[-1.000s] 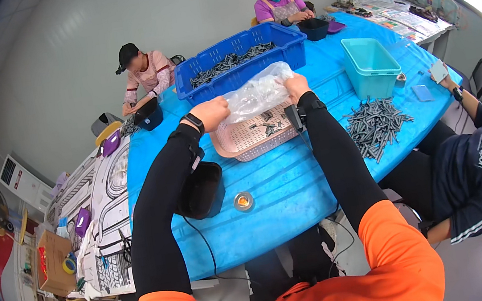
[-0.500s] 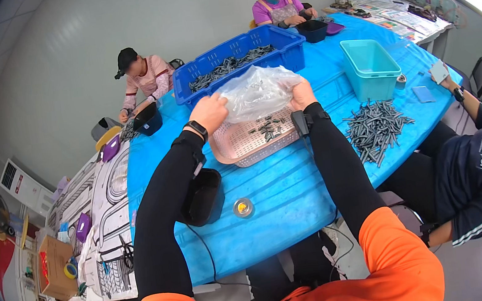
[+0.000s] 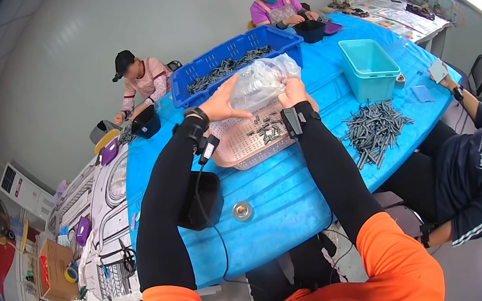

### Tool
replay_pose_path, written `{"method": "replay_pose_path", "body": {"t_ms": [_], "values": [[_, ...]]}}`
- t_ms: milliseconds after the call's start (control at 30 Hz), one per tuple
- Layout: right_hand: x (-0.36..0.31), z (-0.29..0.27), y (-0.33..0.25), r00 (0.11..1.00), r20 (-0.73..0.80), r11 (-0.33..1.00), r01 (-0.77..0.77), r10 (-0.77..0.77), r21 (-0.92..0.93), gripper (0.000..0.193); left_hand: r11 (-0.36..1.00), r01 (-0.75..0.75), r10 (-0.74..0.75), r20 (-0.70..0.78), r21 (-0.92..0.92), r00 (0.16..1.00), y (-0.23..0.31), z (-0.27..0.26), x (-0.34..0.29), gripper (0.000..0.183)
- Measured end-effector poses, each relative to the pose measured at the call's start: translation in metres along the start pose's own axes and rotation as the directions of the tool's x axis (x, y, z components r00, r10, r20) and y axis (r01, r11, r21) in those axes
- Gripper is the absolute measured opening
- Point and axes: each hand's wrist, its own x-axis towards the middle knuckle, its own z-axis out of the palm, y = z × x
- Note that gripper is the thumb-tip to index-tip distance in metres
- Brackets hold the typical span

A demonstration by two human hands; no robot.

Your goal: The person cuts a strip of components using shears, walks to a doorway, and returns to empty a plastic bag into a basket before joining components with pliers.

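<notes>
Left hand (image 3: 224, 101) is hanging open, blue crate (image 3: 186, 99) behind is holding loads of grey bits (image 3: 229, 69), pink basket (image 3: 234, 144) is holding way fewer, and right hand (image 3: 294, 92) is clutching a scrunched clear bag (image 3: 262, 82) over that basket.

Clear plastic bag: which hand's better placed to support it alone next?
Right, likely: the right hand has its fingers closed on the clear plastic bag at its right side. The left hand is spread open at the bag's left; contact there is unclear.
</notes>
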Motion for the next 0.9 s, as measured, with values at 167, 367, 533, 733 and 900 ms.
{"method": "replay_pose_path", "body": {"t_ms": [167, 367, 533, 733, 900], "values": [[0.002, 0.024, 0.005, 0.996, 0.052, 0.997, -0.07, 0.069, 0.027, 0.03, 0.883, 0.318, -0.312, -0.074, 0.347, 0.947, 0.008, 0.007, 0.011, 0.046], [-0.029, 0.048, -0.016, 0.953, 0.258, 0.974, -0.197, 0.162, 0.116, 0.047, 0.889, 0.419, -0.379, -0.219, 0.184, 0.899, -0.02, -0.022, 0.011, 0.027], [-0.035, 0.037, -0.009, 0.982, 0.044, 0.655, -0.091, 0.186, -0.75, 0.041, 0.891, 0.435, -0.445, -0.056, -0.129, 0.894, -0.024, -0.034, 0.027, 0.026], [-0.057, 0.073, -0.013, 0.94, 0.233, 0.791, -0.059, 0.249, -0.608, 0.047, 0.869, 0.358, -0.311, 0.186, -0.342, 0.932, -0.021, -0.072, 0.026, 0.024], [-0.028, 0.032, 0.001, 0.911, 0.053, 0.711, -0.28, 0.408, -0.645, 0.03, 0.802, 0.341, -0.312, 0.143, -0.491, 0.939, -0.019, -0.072, 0.035, 0.025]]}}
